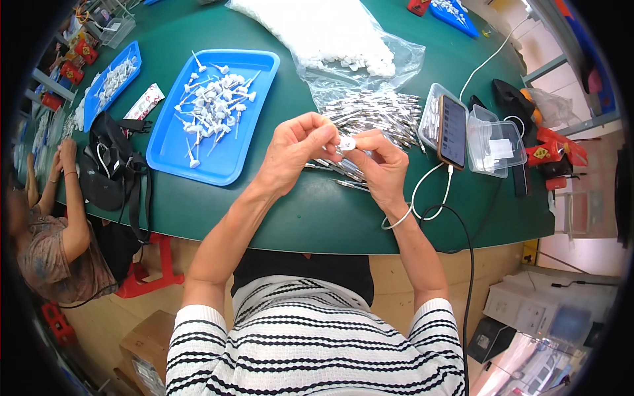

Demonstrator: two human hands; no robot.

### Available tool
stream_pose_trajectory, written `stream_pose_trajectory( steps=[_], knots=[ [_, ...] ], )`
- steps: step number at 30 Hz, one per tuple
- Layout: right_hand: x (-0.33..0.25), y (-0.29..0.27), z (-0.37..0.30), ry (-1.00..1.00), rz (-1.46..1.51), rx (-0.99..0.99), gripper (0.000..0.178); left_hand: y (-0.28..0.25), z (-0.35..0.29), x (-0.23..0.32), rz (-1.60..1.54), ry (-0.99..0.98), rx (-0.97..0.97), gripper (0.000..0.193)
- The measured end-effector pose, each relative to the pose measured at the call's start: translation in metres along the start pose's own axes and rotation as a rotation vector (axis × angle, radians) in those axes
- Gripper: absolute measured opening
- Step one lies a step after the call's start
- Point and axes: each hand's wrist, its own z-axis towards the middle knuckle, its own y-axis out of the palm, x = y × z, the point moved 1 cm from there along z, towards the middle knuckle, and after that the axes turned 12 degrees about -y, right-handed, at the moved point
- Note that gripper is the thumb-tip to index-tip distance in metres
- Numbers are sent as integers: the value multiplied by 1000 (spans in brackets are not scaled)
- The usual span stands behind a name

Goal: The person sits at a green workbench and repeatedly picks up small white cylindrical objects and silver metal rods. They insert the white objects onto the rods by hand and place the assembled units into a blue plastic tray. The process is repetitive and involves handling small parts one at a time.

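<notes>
Above the near part of the table, both my hands meet at a small white plastic piece (pixel 347 143). My right hand (pixel 384 168) is closed, pinching this piece between thumb and forefinger. Closed too, my left hand (pixel 294 150) presses thumb and forefinger together at the piece's left side; what lies between those fingertips is hidden. Just beyond my hands is a heap of thin silvery and white rods (pixel 380 113). To the left, a blue tray (pixel 259 92) carries many white caps with thin stems (pixel 221 99).
A clear bag of small white parts (pixel 330 33) lies at the back. Rightward stand a phone (pixel 452 132) against a clear plastic box (pixel 430 112), another clear box (pixel 492 148) and white cables (pixel 446 191). A black bag (pixel 109 158) and a seated co-worker (pixel 63 244) are at left.
</notes>
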Motion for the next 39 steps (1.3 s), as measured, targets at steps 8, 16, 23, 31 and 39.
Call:
stream_pose_trajectory(
  steps=[8, 16, 23, 31, 39],
  knots=[
    [1, 2, 1, -85, -138, -22, 15, 7, -8, 0, 181, -148, -54, 21],
    [2, 8, -1, -69, -60, -18, 21, 5, -5, -2, -20, -37, -109, 20],
    [-8, -16, 18, -97, -132, 221, 34, -66, -44, 39, -324, 128, 495, 31],
    [-6, -15, 11, -91, -185, 187, 30, -34, -70, -2, 598, 41, 401, 17],
    [-3, -14, 10, -106, -235, 121, 26, -26, -51, -12, 1522, 419, 342, 18]
  ],
)
